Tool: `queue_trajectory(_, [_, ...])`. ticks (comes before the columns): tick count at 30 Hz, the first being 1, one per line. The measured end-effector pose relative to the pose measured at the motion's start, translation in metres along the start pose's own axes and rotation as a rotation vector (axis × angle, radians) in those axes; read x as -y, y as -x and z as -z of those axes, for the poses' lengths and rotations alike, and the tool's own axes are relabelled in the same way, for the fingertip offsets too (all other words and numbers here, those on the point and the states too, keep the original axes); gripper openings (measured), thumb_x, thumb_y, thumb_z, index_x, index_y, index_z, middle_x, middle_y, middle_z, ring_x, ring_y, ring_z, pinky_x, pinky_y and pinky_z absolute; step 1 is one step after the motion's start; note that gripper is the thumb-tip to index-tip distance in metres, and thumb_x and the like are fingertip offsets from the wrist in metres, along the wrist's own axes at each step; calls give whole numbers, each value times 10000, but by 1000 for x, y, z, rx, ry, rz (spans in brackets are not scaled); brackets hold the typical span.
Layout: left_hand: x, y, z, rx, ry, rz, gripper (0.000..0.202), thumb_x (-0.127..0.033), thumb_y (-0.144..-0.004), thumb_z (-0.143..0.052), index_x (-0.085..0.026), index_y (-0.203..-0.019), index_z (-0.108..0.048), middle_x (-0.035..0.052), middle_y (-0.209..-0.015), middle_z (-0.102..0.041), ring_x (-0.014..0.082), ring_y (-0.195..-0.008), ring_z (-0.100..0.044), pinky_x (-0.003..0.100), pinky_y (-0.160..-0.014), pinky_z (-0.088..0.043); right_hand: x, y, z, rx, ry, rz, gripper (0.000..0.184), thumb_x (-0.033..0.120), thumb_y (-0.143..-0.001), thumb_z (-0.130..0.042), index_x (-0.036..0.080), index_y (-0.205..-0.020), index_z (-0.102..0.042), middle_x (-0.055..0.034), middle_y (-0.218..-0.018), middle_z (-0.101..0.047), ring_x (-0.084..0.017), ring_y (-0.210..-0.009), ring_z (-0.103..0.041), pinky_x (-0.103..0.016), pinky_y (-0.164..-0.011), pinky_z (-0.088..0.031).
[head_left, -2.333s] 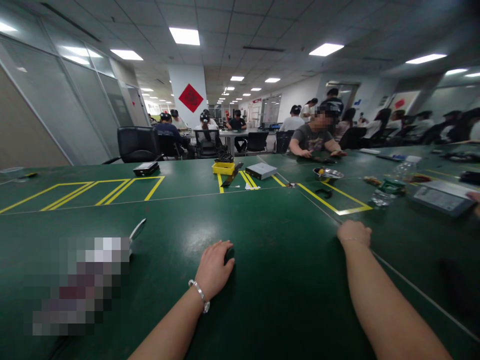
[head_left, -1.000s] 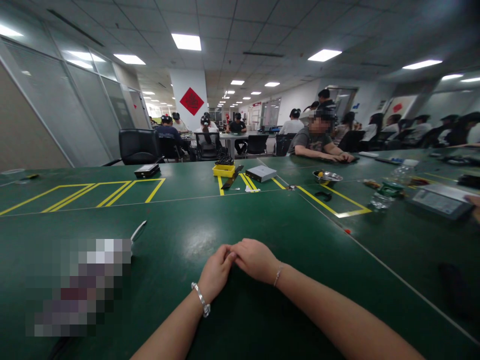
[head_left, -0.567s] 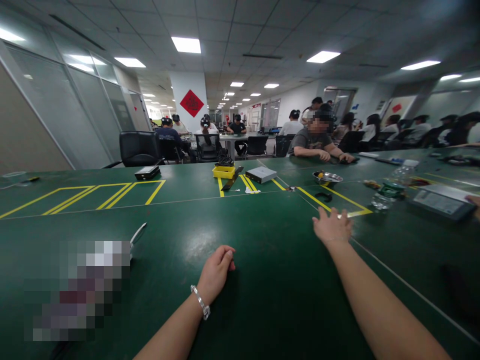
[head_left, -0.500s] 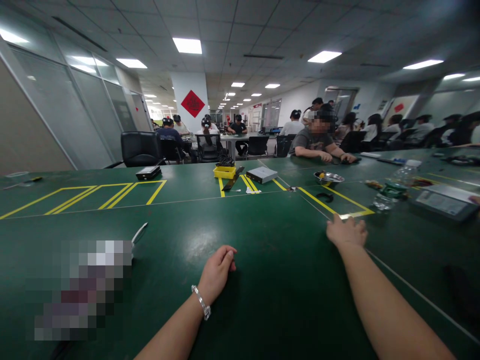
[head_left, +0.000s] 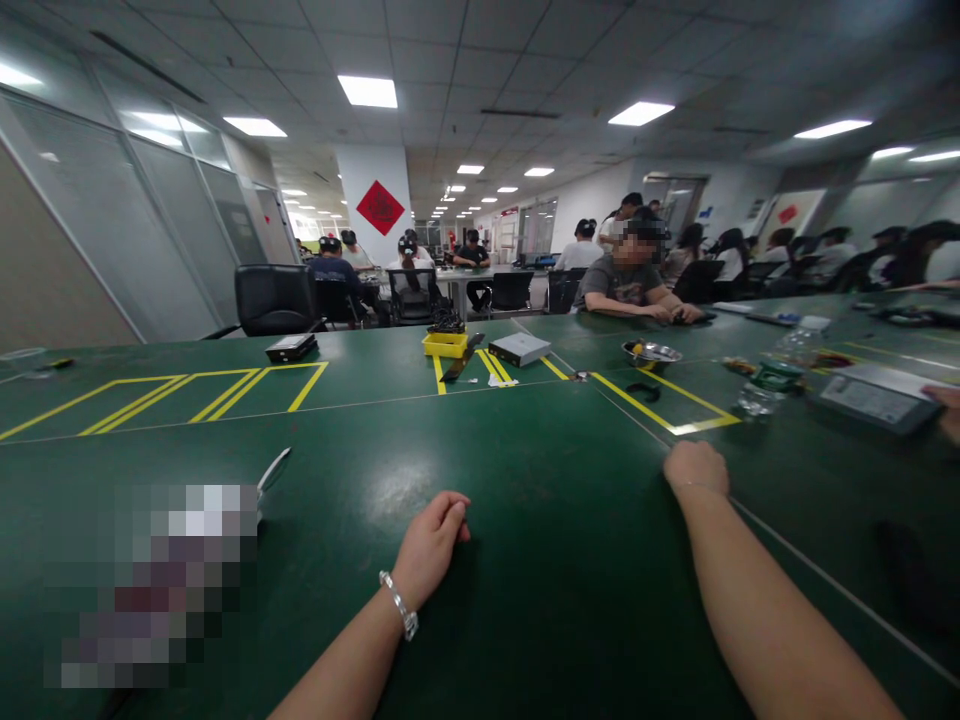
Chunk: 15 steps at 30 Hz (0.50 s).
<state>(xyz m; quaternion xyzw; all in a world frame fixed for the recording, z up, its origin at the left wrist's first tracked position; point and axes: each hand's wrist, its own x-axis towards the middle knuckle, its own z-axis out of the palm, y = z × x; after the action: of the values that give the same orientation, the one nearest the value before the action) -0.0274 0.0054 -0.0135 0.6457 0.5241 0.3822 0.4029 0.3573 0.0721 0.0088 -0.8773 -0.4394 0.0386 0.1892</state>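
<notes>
My left hand (head_left: 435, 540), with a clear bracelet (head_left: 399, 605) at its wrist, rests on the green table (head_left: 525, 560). Its fingers are curled in loosely, thumb against them, and nothing shows in them. Farther right, my right hand (head_left: 697, 470) lies back-up on the table, just short of a yellow tape outline (head_left: 709, 424). The fingers bend down out of sight behind the hand, so their grip is hidden. Inside that outline lies a small black curved piece (head_left: 643, 392). Left of my left hand is a pixelated long object (head_left: 161, 575) with a white cord (head_left: 274, 468).
Toward the back stand a yellow bin (head_left: 445, 345) of black cables, a grey box (head_left: 519, 348), a metal bowl (head_left: 651, 353) and a black device (head_left: 291, 348). A plastic bottle (head_left: 765, 388) and a grey metal box (head_left: 874, 398) stand at right. Another person's hand (head_left: 946, 408) touches that box. A co-worker (head_left: 626, 285) sits opposite.
My right hand's spread fingers have folded down out of sight. My left hand stays put. At the far right, another person's hand has come further into view. The view has shifted slightly.
</notes>
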Motion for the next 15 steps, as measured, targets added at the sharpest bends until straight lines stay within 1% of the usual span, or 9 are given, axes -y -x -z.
queue_trajectory(1, [-1,0,0,-5,12,3,309,-415,-801,-367,-182,-902,-542,-11,-628,-591,145,-618,-549,265,-613,-407,5,2,0,9,-35,51,319,91,-741,-376,12,-949,-604,-292,-1050,-488,-347,-985,-463,-445,-746,-356])
queue_trajectory(3, [-1,0,-1,-15,45,10,290,-398,-792,-398,-177,-932,-523,6,-694,-623,151,-678,-573,274,-657,-418,22,8,-2,41,-105,158,277,106,-746,-398,70,-909,-619,-229,-1022,-530,-284,-950,-491,-398,-769,-348])
queue_trajectory(5, [0,-1,-1,-20,84,15,270,-373,-778,-432,-172,-940,-511,29,-778,-648,154,-736,-588,284,-703,-422,46,21,-7,91,-196,268,232,141,-754,-422,119,-870,-622,-166,-979,-569,-225,-890,-518,-352,-764,-355])
queue_trajectory(8, [2,-3,-1,-18,106,4,237,-350,-769,-457,-170,-908,-524,50,-858,-656,157,-781,-594,292,-730,-426,89,54,-20,229,-340,431,161,195,-747,-477,166,-820,-618,-82,-861,-615,-157,-767,-549,-292,-700,-390])
queue_trajectory(10, [3,-4,-1,-34,67,-25,225,-342,-770,-458,-173,-890,-547,48,-878,-651,158,-789,-589,293,-727,-426,116,83,-28,388,-465,523,121,212,-725,-521,175,-799,-610,-42,-784,-628,-124,-681,-554,-259,-644,-408])
queue_trajectory(12, [3,-4,0,-76,-3,-55,221,-334,-768,-461,-181,-882,-572,34,-853,-645,159,-765,-581,292,-704,-425,135,113,-35,608,-671,568,107,228,-718,-537,163,-786,-590,-25,-730,-626,-103,-616,-543,-246,-608,-417])
queue_trajectory(14, [3,-3,0,-126,-66,-82,216,-324,-761,-468,-188,-874,-590,21,-805,-637,160,-732,-571,287,-671,-425,147,138,-40,804,-888,559,125,263,-722,-539,146,-757,-568,-19,-683,-610,-90,-571,-525,-244,-584,-414])
queue_trajectory(15, [3,-3,0,-147,-88,-94,211,-318,-757,-471,-189,-868,-595,17,-786,-632,159,-719,-566,283,-659,-424,151,147,-42,872,-968,538,148,288,-717,-549,141,-733,-561,-14,-657,-597,-86,-554,-515,-242,-573,-408])
